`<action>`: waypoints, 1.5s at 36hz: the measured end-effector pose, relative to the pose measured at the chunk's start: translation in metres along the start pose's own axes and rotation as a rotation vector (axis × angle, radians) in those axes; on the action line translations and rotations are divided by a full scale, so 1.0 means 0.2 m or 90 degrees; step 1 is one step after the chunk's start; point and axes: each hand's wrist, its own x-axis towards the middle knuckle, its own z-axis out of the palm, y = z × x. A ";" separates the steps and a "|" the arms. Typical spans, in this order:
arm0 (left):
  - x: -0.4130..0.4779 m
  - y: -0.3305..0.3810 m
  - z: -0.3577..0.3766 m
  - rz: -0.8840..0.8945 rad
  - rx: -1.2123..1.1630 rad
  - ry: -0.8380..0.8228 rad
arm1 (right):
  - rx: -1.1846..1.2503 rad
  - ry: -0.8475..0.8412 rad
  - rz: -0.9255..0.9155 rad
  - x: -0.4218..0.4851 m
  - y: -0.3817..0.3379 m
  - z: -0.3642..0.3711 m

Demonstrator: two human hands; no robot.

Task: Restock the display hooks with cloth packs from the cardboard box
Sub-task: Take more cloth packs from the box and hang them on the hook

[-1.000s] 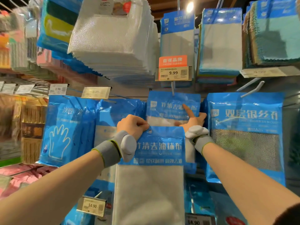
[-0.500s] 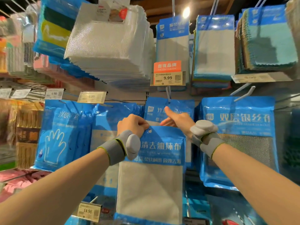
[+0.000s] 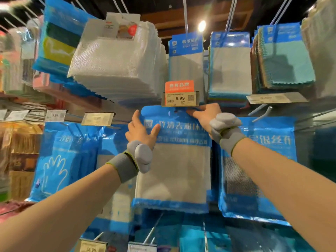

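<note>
A cloth pack (image 3: 174, 170) with a blue printed header and grey cloth is held up flat against the display, its top edge just under the 9.99 price tag (image 3: 180, 99). My left hand (image 3: 141, 130) holds the pack's upper left edge, thumb on the front of the header. My right hand (image 3: 206, 113) pinches the top edge to the right of the small hang hole (image 3: 175, 111), fingers pointing left under the tag. The hook itself is hidden behind the tag. The cardboard box is out of view.
Blue glove packs (image 3: 60, 160) hang at the left and a silver mesh cloth pack (image 3: 258, 170) at the right. A thick stack of white cloths (image 3: 116, 66) juts out above left. Two bare hooks (image 3: 261, 113) stick out at the upper right.
The pack has been lifted from lower down until its top reaches the price tag. My right hand moved from the hanging packs to the pack's top edge. The camera tilted up.
</note>
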 end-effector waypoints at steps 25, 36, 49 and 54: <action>-0.03 -0.21 0.09 0.080 -0.020 -0.213 | 0.012 0.196 -0.122 -0.21 0.25 0.14; -0.06 -0.30 0.16 0.043 0.049 -0.224 | -0.324 -0.025 0.054 -0.19 0.57 0.25; -0.15 -0.41 0.23 -0.063 0.090 -0.261 | -0.377 -0.211 0.162 -0.12 0.60 0.25; -0.28 -0.37 0.27 -0.089 0.008 -0.270 | -0.312 -0.181 0.174 -0.25 0.64 0.21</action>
